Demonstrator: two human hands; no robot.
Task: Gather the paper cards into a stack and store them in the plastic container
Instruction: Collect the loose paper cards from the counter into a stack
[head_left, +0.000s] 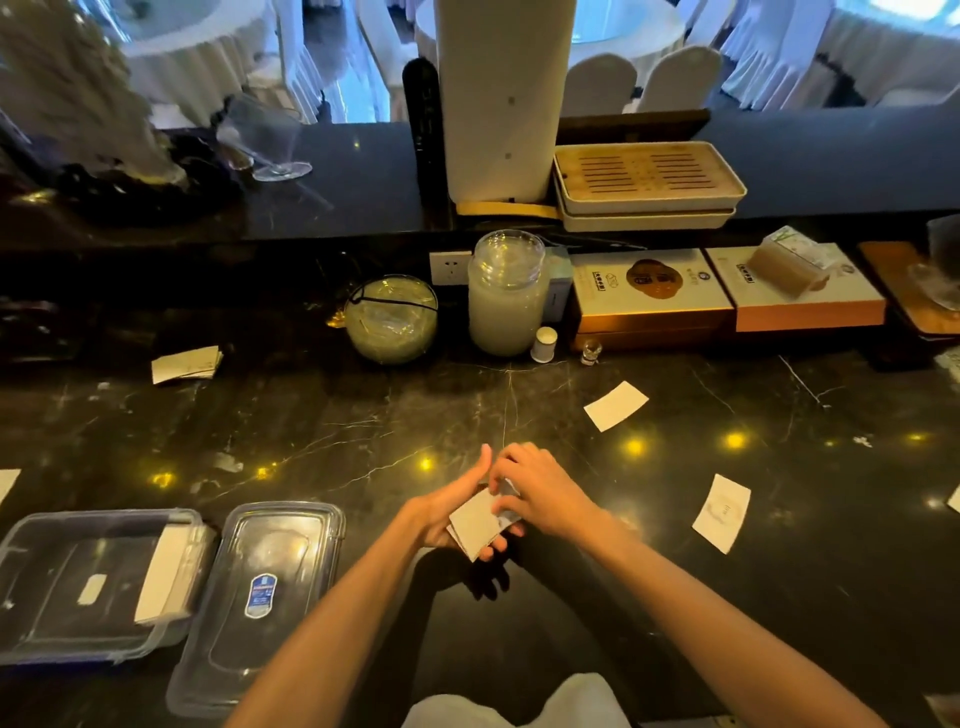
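- A clear plastic container (31, 582) sits on the black marble counter (363, 415), far left of the hands; a stack of white cards (163, 574) leans inside it against its right wall.
- Just right of the container lies its clear lid (260, 597), flat, with a blue label.
- A small pile of cards (186, 365) rests farther back on the counter, beyond the container.
- A round glass bowl (392, 318) and a tall glass jar (506, 293) stand at the rear, beyond the hands.
- The left hand (447, 512) is cupped, palm up, under a held stack of cards (480, 522), its fingers curled round the stack's underside and its thumb raised.
- The right hand (545, 493) lies over the stack's far end, fingertips pressed on the top card, touching the left hand.
- One loose card (616, 406) lies flat beyond and right of the hands.
- Another loose card (722, 513) lies right of the hands, well apart from them.
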